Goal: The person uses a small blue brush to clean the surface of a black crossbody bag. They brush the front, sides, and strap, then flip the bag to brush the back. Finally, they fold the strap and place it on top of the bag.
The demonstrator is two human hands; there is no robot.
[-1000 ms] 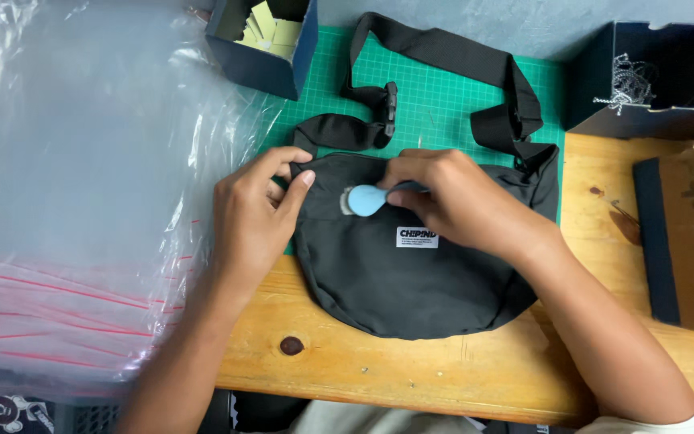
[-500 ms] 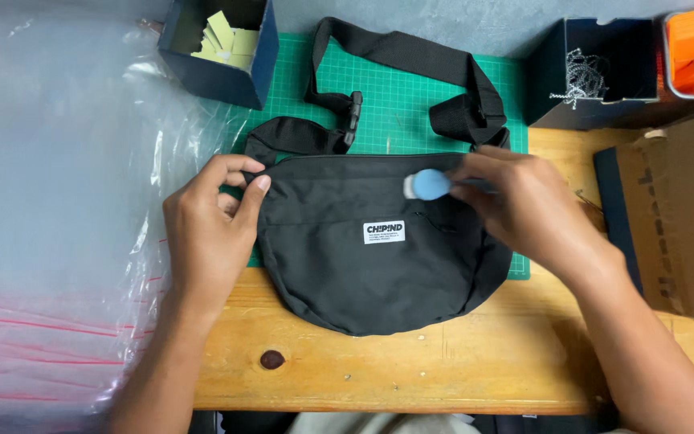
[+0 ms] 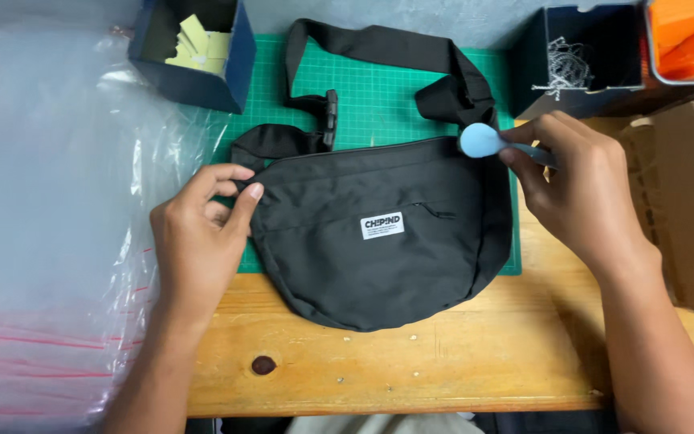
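Bag [image 3: 379, 241] of matte black woven fabric, half-moon shaped with a small white label, lies flat across the green gridded cutting mat [image 3: 379, 88] and the wooden desk [image 3: 443, 362]. Your left hand [image 3: 198, 241] pinches the bag's left corner, fingers curled shut on the cloth. Your right hand [image 3: 580, 193] grips a smooth, pale blue round-headed tool [image 3: 483, 141] at the bag's upper right edge. Crinkled clear plastic bags [image 3: 50, 201] lie to the left.

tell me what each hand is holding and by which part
The right hand holds a light blue spoon-shaped tool by its handle, rounded end free. The left hand pinches the black sling bag at its left end.
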